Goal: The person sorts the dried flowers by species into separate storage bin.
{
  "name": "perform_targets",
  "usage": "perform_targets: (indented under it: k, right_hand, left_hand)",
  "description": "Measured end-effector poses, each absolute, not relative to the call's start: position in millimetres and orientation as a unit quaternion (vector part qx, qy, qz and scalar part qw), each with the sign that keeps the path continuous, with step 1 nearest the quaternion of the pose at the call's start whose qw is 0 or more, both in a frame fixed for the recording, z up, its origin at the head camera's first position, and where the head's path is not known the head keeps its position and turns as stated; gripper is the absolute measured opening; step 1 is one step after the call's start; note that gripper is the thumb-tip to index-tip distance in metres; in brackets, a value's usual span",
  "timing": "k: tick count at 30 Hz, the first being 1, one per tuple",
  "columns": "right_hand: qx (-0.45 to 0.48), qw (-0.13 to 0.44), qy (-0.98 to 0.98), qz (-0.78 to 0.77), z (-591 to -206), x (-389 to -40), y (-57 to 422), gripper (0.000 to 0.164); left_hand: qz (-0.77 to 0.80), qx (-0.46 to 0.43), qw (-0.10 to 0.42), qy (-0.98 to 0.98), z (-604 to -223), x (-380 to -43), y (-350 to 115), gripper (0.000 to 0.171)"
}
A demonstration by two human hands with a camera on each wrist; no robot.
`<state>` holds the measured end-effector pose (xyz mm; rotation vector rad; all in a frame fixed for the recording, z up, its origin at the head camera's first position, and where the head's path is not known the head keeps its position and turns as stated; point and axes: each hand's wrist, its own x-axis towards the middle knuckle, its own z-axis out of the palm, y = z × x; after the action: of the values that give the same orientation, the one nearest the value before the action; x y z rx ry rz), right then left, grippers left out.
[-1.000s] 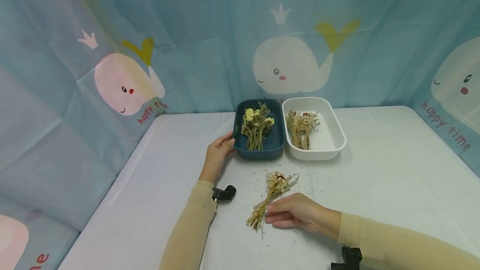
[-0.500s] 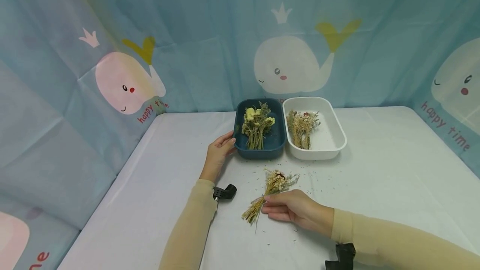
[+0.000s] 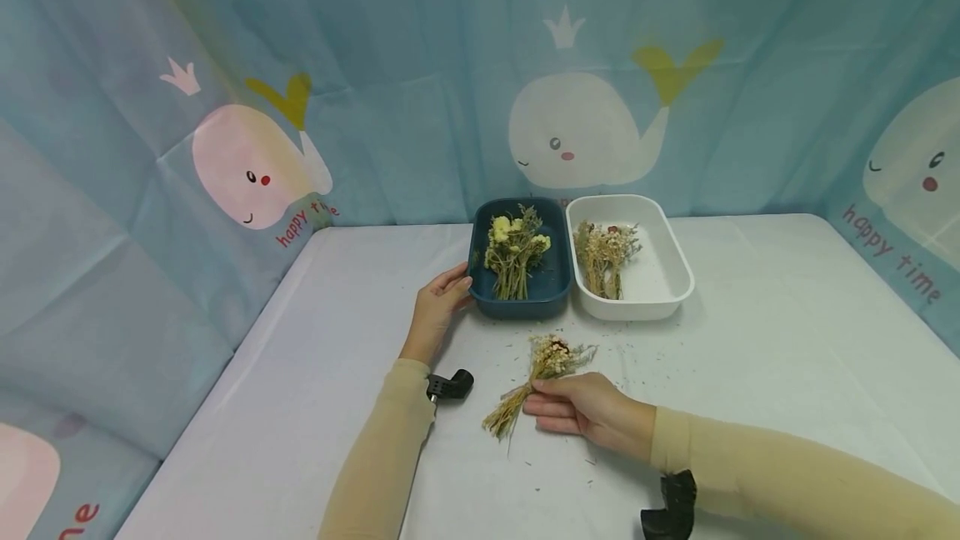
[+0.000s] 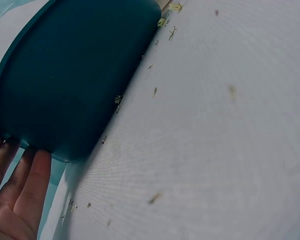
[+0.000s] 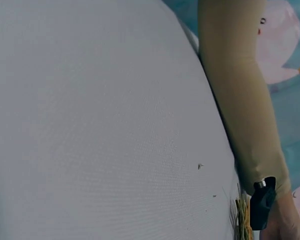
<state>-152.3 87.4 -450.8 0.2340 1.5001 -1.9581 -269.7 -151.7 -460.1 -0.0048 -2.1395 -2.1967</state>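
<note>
My right hand (image 3: pixel 588 413) pinches a small bunch of dried flowers (image 3: pixel 551 357) at its stems, between thumb and forefinger, low over the table. Its pale heads point away and its straw stems toward the near left. In the right wrist view only the stem ends (image 5: pixel 244 220) show. My left hand (image 3: pixel 438 307) touches the left side of a dark blue tray (image 3: pixel 557 277); in the left wrist view its straight fingers (image 4: pixel 35 180) rest against the tray wall (image 4: pixel 75 75). Inside that tray lies a bunch of dried yellow flowers (image 3: pixel 513 252).
A white tray (image 3: pixel 660 261) stands right beside the blue one, with dried cream flowers (image 3: pixel 606 257) at its left side. Bits of dried plant are scattered over the white table (image 3: pixel 780 340). A curtain with whale prints (image 3: pixel 420 107) hangs behind and at the sides.
My right hand has slid a little away from me and leftward, moving up the stems toward the flower heads. The bunch has shifted slightly away too. My left hand has stayed at the blue tray.
</note>
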Motion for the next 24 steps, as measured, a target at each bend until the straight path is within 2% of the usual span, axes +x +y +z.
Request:
perform_targets:
  k: [11, 18, 24]
  right_hand:
    - [0.115, 0.307, 0.563, -0.759, -451, -158, 83, 0.035]
    - [0.088, 0.341, 0.577, -0.737, -452, -154, 75, 0.039]
    - [0.082, 0.343, 0.597, -0.721, -452, -156, 64, 0.029]
  left_hand:
    - [-0.716, -0.006, 0.034, -0.697, -459, -269, -152, 0.043]
    - [-0.717, -0.01, 0.034, -0.696, -461, -270, -153, 0.043]
    - [-0.72, -0.009, 0.035, -0.693, -461, -270, -153, 0.043]
